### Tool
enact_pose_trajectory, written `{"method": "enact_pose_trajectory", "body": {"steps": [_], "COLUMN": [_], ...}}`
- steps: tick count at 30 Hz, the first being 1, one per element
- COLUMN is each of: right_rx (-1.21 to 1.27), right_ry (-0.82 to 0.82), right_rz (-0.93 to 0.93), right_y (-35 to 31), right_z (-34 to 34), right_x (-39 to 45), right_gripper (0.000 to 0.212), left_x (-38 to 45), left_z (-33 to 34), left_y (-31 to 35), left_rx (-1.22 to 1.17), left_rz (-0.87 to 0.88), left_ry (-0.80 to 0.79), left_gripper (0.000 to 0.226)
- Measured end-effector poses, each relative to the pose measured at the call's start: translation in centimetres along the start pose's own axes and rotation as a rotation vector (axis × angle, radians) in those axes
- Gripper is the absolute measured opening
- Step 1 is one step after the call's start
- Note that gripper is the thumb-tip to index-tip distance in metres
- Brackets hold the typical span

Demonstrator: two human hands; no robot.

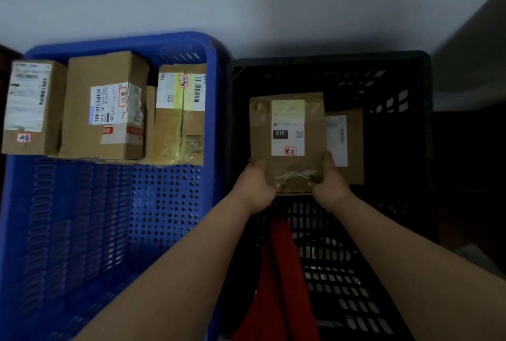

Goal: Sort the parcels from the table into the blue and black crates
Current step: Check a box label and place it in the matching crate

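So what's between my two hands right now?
The head view shows the brown parcel with the 010 label, gripped at its near corners by the left hand and right hand, over the black crate.

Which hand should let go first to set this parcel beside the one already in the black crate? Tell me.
Right. The right hand grips the held parcel on the side facing the other parcel; releasing it probably clears that gap, while the left hand steadies it inside the black crate.
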State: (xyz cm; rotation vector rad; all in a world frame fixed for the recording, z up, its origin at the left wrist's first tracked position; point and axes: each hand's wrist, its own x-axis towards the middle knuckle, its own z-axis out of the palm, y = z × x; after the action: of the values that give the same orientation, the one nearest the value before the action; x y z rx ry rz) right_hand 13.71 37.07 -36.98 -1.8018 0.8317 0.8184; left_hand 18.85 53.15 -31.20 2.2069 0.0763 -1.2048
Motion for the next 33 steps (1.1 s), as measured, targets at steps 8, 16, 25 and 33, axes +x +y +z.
{"method": "enact_pose_trajectory", "body": {"steps": [8,16,25,33], "right_rx": [-0.071,-0.133,-0.325,-0.410], "right_ry": [-0.018,0.114,0.326,0.662], "right_rz": [-0.047,-0.133,-0.269,-0.433], "right_y": [-0.9,-2.7,-2.8,-2.8], "right_z": [-1.0,-2.0,-3.7,-8.9], "right_x": [-0.8,-7.1,-22.7,-38.9], "right_gripper": [0.079,0.054,0.046,0.040], "left_x": [-1.3,-5.9,-18.9,-32.3], "left_z": [-0.9,-2.2,-3.0,-2.2], "left_y": [-0.1,2.0,4.8,13.0], "left_rx": [0.037,0.208,0.505,0.815], "left_rz": [0.027,0.140,0.399,0.787], "left_ry": [0.033,0.100,0.179,0.306], "left_gripper": [0.052,0.054,0.053,0.044]}}
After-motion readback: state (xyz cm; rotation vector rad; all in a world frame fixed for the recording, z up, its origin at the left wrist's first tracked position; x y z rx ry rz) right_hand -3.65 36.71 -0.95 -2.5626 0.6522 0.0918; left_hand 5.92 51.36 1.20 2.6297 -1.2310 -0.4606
